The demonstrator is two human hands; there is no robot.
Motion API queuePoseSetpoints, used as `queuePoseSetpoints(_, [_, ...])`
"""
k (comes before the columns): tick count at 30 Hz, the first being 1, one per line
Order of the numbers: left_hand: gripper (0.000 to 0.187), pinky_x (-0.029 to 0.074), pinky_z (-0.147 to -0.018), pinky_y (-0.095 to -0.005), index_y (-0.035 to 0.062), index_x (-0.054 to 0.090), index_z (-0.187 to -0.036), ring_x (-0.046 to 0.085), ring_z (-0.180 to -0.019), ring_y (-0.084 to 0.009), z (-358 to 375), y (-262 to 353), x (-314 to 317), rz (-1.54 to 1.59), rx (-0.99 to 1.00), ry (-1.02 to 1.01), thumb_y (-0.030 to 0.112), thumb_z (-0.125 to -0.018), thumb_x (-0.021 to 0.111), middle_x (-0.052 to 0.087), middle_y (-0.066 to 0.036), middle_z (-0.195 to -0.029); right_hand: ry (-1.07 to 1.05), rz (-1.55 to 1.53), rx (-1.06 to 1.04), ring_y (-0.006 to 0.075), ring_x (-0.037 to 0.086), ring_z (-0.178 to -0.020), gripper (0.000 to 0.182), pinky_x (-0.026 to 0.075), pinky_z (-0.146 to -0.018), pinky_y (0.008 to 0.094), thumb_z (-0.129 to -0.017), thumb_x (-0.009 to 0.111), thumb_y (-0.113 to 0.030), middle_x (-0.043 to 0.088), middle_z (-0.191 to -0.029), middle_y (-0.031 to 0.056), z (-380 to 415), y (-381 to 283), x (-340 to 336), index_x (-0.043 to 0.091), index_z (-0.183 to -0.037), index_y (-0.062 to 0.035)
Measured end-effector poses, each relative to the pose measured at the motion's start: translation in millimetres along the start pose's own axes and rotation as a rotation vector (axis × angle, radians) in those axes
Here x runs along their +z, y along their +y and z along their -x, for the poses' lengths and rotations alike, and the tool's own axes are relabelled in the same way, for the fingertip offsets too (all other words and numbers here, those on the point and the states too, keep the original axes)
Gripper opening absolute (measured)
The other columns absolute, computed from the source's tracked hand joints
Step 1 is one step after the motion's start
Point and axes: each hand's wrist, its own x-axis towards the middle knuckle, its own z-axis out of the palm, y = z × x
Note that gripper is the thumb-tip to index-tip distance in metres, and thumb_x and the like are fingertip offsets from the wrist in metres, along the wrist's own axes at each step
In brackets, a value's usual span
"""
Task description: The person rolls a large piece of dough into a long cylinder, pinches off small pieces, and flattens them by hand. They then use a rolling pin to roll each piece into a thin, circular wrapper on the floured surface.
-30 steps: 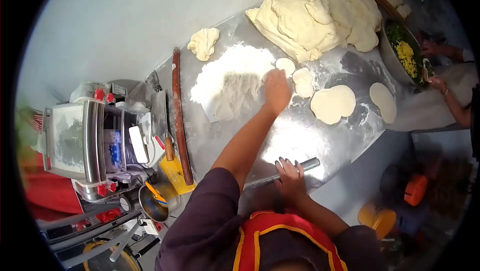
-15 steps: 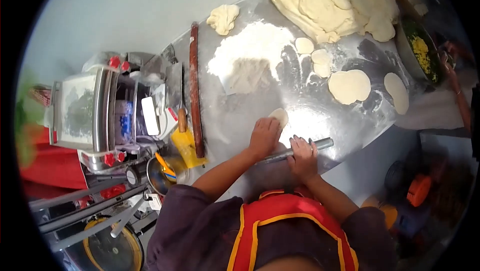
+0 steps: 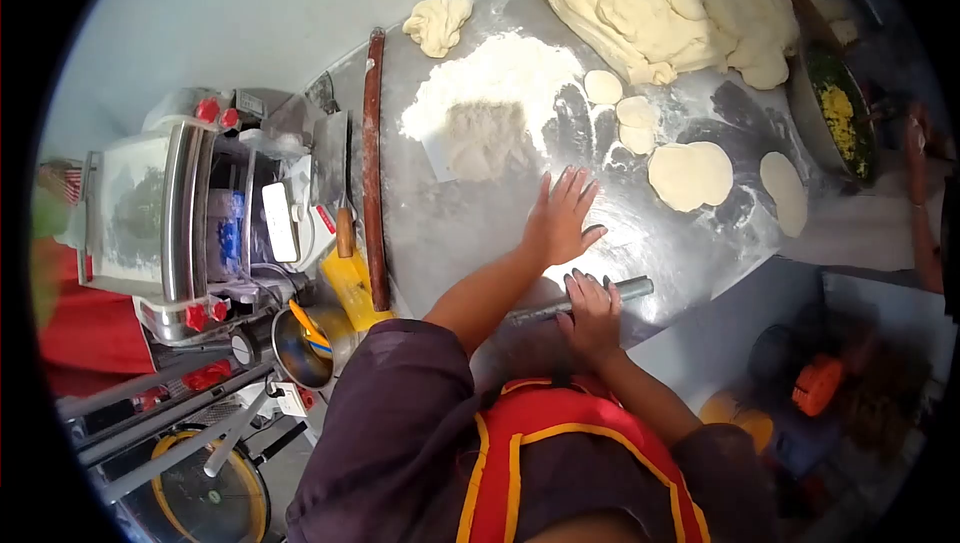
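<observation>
My left hand (image 3: 560, 220) lies palm down over the floured metal table (image 3: 440, 233), its fingers spread. The small dough disc is out of sight; whether it is under the palm cannot be seen. Close to the table's front edge, my right hand (image 3: 592, 321) is on the grey metal rolling pin (image 3: 632, 289), fingers over the bar. Beyond my left hand lie white flour (image 3: 490, 78), a small round dough piece (image 3: 602, 87), a wide flat one (image 3: 690, 177) and an oval one (image 3: 783, 193).
A large dough mass (image 3: 680, 13) and a dough lump (image 3: 438, 25) lie at the back. A long wooden rod (image 3: 372, 163), a yellow scraper (image 3: 350, 286) and a roller machine (image 3: 185, 213) are on the left. Another person's arm (image 3: 920, 203) is beside a bowl (image 3: 815, 113) at right.
My left hand has moved forward and right, and its fingers have spread. The small dough disc has gone from view. My right hand remains at the rolling pin. The view has shifted slightly.
</observation>
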Motion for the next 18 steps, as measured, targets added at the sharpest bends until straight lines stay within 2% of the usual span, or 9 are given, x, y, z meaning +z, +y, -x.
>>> queuePoseSetpoints(3, [0.068, 0.031, -0.110, -0.0506, 0.0030, 0.046, -0.139, 0.036, -0.135, -0.0371, 2.3, -13.8, 5.1, 0.150, -0.035, 0.137, 0.040, -0.086, 0.066, 0.042, -0.020, -0.144, 0.029, -0.072, -0.124, 0.0263, 0.045, -0.129, 0.070, 0.029, -0.110, 0.0530, -0.075, 0.075, -0.025, 0.046, -0.143, 0.0099, -5.8, -0.4, -19.1, 0.047, -0.137, -0.0104])
queuePoseSetpoints(5, [0.062, 0.036, -0.106, -0.0473, 0.0032, 0.050, -0.133, 0.043, -0.127, -0.0380, 19.5, -31.6, 20.7, 0.377, -0.198, 0.286, 0.033, -0.082, 0.071, 0.048, -0.019, -0.135, 0.036, -0.096, -0.135, 0.0275, 0.050, -0.121, 0.057, 0.030, -0.109, 0.0519, -0.074, 0.076, -0.022, 0.055, -0.125, 0.0094, -8.7, 18.5, -34.4, 0.056, -0.126, -0.0125])
queuePoseSetpoints(6, [0.050, 0.039, -0.101, -0.0456, 0.0039, 0.055, -0.122, 0.048, -0.114, -0.0384, 30.2, -26.9, -4.7, 0.337, -0.293, 0.231, 0.023, -0.079, 0.073, 0.054, -0.018, -0.122, 0.056, -0.059, -0.101, 0.0280, 0.051, -0.118, 0.053, 0.031, -0.109, 0.0515, -0.074, 0.076, -0.021, 0.056, -0.120, 0.0091, -4.4, 36.1, -34.6, 0.058, -0.123, -0.0129])
queuePoseSetpoints(9, [0.044, 0.041, -0.096, -0.0468, 0.0050, 0.057, -0.118, 0.049, -0.107, -0.0374, 67.9, -20.8, -12.5, 0.332, -0.171, 0.073, 0.020, -0.079, 0.071, 0.055, -0.016, -0.114, 0.008, 0.001, -0.067, 0.0291, 0.052, -0.111, 0.043, 0.032, -0.108, 0.0514, -0.074, 0.075, -0.017, 0.057, -0.107, 0.0086, -5.9, 44.4, -46.8, 0.062, -0.115, -0.0137])
queuePoseSetpoints(10, [0.044, 0.040, -0.100, -0.0472, 0.0040, 0.058, -0.118, 0.049, -0.113, -0.0374, 76.9, -14.6, -17.9, 0.378, -0.171, -0.046, 0.017, -0.079, 0.070, 0.055, -0.016, -0.120, -0.022, 0.015, -0.064, 0.0295, 0.052, -0.109, 0.041, 0.032, -0.107, 0.0515, -0.075, 0.075, -0.015, 0.056, -0.103, 0.0086, -7.2, 42.9, -54.3, 0.062, -0.113, -0.0138])
queuePoseSetpoints(13, [0.050, 0.037, -0.105, -0.0457, -0.0004, 0.053, -0.125, 0.046, -0.123, -0.0350, 114.4, -2.0, -19.4, 0.412, -0.243, 0.072, 0.021, -0.082, 0.068, 0.053, -0.017, -0.127, 0.058, 0.008, -0.049, 0.0304, 0.052, -0.106, 0.035, 0.032, -0.107, 0.0527, -0.075, 0.074, -0.012, 0.056, -0.102, 0.0086, -15.7, 19.6, -62.9, 0.064, -0.109, -0.0132])
queuePoseSetpoints(14, [0.053, 0.035, -0.108, -0.0461, -0.0012, 0.051, -0.128, 0.044, -0.127, -0.0347, 130.5, -0.5, -23.2, 0.315, -0.306, 0.067, 0.023, -0.083, 0.067, 0.051, -0.017, -0.132, -0.021, 0.014, -0.002, 0.0311, 0.050, -0.114, 0.046, 0.030, -0.109, 0.0534, -0.075, 0.075, -0.014, 0.057, -0.113, 0.0100, -15.3, 23.1, -56.6, 0.060, -0.118, -0.0129])
queuePoseSetpoints(17, [0.062, 0.029, -0.113, -0.0482, -0.0030, 0.045, -0.136, 0.039, -0.135, -0.0335, 157.1, 3.3, -34.3, 0.062, -0.404, 0.049, 0.031, -0.087, 0.064, 0.046, -0.018, -0.142, 0.093, 0.164, 0.039, 0.0325, 0.045, -0.125, 0.061, 0.026, -0.112, 0.0539, -0.077, 0.075, -0.019, 0.052, -0.131, 0.0134, -11.8, 22.4, -24.9, 0.051, -0.133, -0.0089])
queuePoseSetpoints(18, [0.065, 0.027, -0.114, -0.0496, -0.0032, 0.043, -0.137, 0.037, -0.137, -0.0329, 156.6, 3.3, -37.1, 0.005, -0.392, 0.053, 0.033, -0.088, 0.063, 0.044, -0.018, -0.143, 0.111, 0.126, -0.004, 0.0344, 0.038, -0.135, 0.072, 0.022, -0.114, 0.0541, -0.083, 0.069, -0.026, 0.042, -0.146, 0.0170, -14.5, 20.7, -22.5, 0.039, -0.144, -0.0035])
